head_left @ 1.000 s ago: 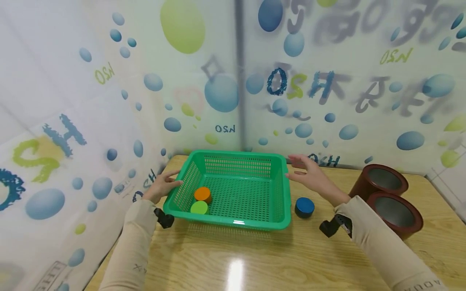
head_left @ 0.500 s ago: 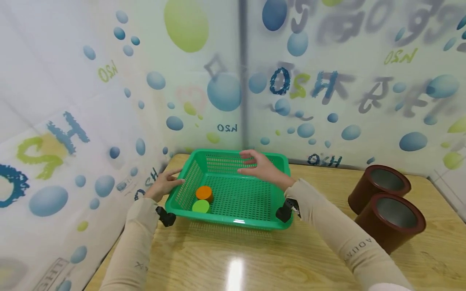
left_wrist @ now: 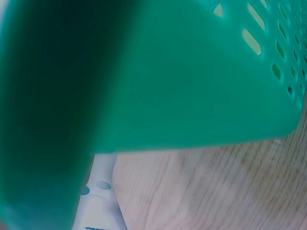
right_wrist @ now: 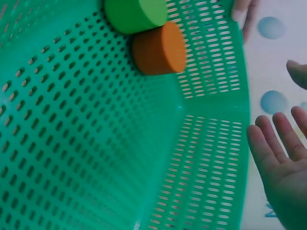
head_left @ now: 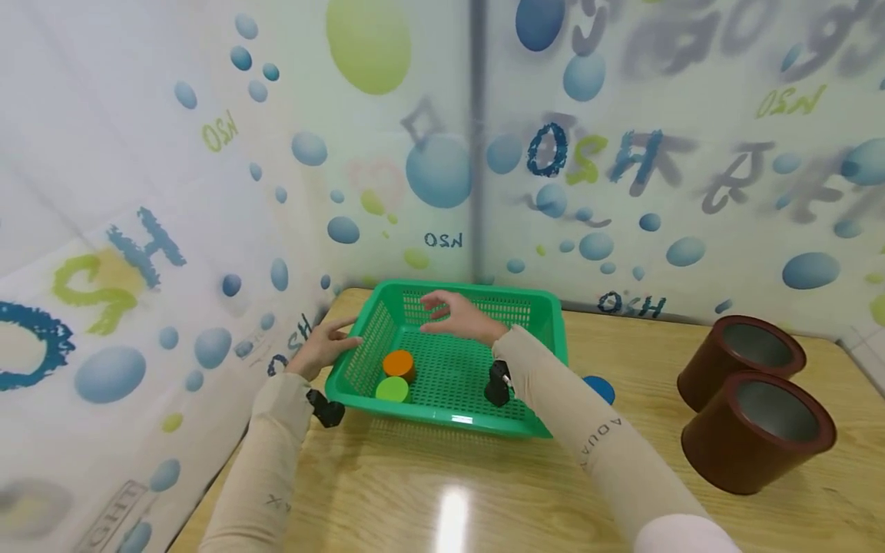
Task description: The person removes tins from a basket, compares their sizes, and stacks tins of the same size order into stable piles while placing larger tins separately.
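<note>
At four o'clock in the head view, a nearer brown pot [head_left: 743,438] with a grey inside stands in front of a farther brown pot [head_left: 719,367], overlapping it; whether they touch cannot be told. Both rest on the wood-grained tabletop [head_left: 387,491], which carries a white glare [head_left: 452,522] at six o'clock. Behind, a pale wall covering [head_left: 498,207] bears bubbles, a lime oval [head_left: 369,46] at eleven o'clock and blue-and-green letters [head_left: 594,157] at two o'clock.
</note>
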A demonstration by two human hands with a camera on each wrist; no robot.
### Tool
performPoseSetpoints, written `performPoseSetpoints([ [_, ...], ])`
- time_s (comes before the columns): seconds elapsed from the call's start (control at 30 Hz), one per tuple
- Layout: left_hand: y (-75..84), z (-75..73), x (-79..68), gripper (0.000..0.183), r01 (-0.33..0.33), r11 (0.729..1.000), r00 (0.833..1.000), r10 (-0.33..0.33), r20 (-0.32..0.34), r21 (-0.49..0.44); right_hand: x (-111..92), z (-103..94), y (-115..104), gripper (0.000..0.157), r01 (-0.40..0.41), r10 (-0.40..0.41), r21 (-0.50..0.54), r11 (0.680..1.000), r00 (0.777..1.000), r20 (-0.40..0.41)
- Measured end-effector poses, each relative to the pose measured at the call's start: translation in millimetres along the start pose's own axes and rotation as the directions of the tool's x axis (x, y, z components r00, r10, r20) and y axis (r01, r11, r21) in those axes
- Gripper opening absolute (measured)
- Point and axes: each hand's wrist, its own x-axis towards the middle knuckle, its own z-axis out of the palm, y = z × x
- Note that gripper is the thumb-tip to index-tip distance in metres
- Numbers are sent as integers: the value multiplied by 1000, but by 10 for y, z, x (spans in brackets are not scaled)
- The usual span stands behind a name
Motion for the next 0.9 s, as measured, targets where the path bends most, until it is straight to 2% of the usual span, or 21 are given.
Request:
performPoseSetpoints([
  [0.37,6,22,4,56,1,999,1000,-1,-17,40,215,279,381,56,-47,43,14,999,983,177],
  [0.5,4,16,-3,56,0,999,1000,0,-12,42,192,343,352,55,-104,104,-7,995,973,204],
  [0.73,-2,27,15,56,2,1000,1000,-1,-9,22,233,455,427,55,-117,144,-126,985,961,234],
  [0.9,-5,14,6,55,2,1000,1000,-1,-23,28,286,519,444,54,-128,161,-151,980,959,235],
])
